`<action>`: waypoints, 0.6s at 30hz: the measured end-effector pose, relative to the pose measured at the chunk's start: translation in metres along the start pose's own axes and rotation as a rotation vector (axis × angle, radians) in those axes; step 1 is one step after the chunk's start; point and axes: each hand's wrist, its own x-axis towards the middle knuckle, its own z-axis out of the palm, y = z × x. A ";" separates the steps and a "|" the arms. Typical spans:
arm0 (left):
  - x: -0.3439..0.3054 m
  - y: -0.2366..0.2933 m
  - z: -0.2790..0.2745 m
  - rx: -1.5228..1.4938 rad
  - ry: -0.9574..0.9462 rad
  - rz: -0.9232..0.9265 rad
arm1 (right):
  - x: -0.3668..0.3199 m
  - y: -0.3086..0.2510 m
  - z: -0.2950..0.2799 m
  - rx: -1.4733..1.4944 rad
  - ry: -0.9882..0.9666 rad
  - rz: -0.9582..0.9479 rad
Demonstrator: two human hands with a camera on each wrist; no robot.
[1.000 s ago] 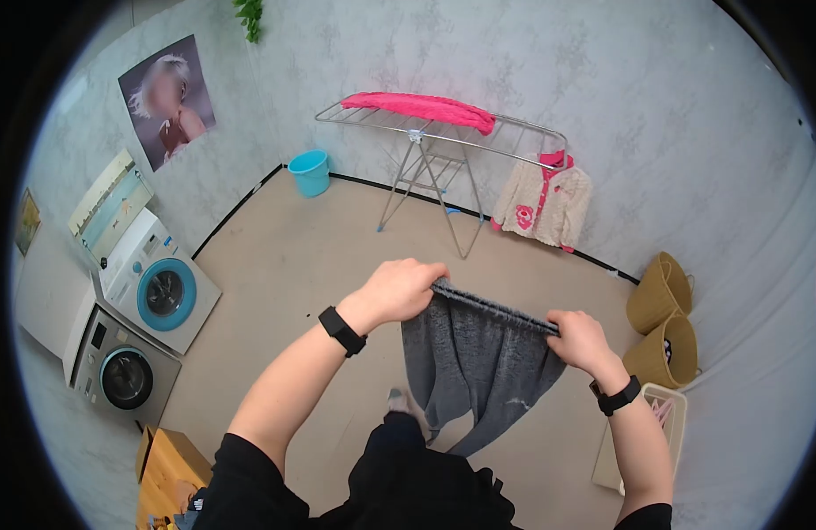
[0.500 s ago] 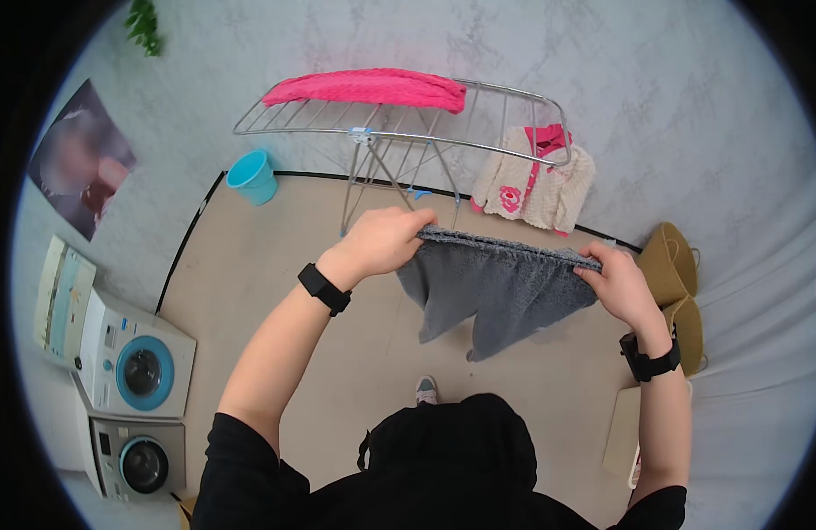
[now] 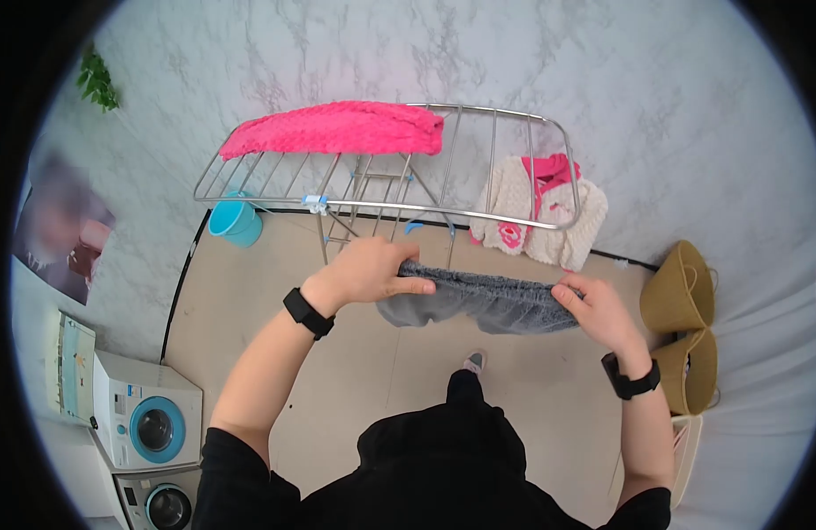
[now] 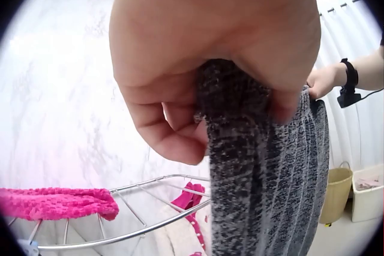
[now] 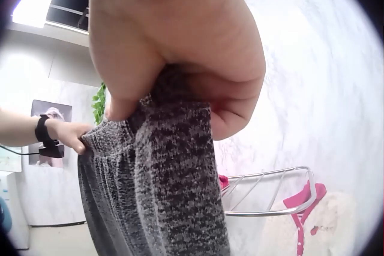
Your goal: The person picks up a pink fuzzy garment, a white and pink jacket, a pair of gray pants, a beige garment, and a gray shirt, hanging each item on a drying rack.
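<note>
From where I sit, far off, I see a soft gray knitted garment with a gathered top edge (image 3: 492,305) just right of the middle of the head view. It is up in the air, on the near side of the shiny metal drying rack (image 3: 408,208). The left hand (image 3: 362,272) pinches one end of the top edge, its thumb on one side and its bent fingers on the other. The right hand (image 3: 599,311) pinches the other end the same way. The two hands are well apart, so I think that is why the top edge is pulled out nearly straight. Nothing grips the lower part, so it just hangs down.

In the upper left, a fluffy bright pink cloth (image 3: 337,130) lies on the rack. The bars go under it, so it does not fall through. The rack's right part has bare bars. Near the rack's right end is a fuzzy cream jacket with pink trim (image 3: 584,216). I cannot tell what holds it up.

A round blue plastic bucket (image 3: 238,225) is on the floor by the wall, at the left, maybe there to be out of the way of feet.
</note>
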 end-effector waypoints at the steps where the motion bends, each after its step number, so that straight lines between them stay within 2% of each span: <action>1: 0.013 -0.008 0.005 -0.113 0.007 -0.071 | 0.014 0.009 -0.001 0.077 -0.012 0.051; 6: 0.066 -0.012 0.001 -0.109 -0.076 -0.068 | 0.054 0.036 -0.004 0.215 -0.041 0.181; 8: 0.084 -0.017 0.004 -0.023 -0.036 -0.011 | 0.065 0.048 -0.005 0.209 0.023 0.211; 10: 0.099 -0.024 0.010 -0.008 -0.087 -0.049 | 0.071 0.064 -0.002 0.135 0.172 0.219; 11: 0.108 -0.033 0.018 0.016 -0.073 -0.041 | 0.074 0.075 -0.001 0.135 0.175 0.234; 13: 0.121 -0.050 0.034 0.034 -0.083 -0.015 | 0.073 0.094 0.001 -0.050 0.260 0.243; 15: 0.137 -0.066 0.047 0.039 0.074 -0.036 | 0.078 0.100 0.002 -0.123 0.268 0.298; 18: 0.156 -0.087 0.054 0.004 0.070 -0.016 | 0.086 0.100 0.006 -0.193 0.268 0.416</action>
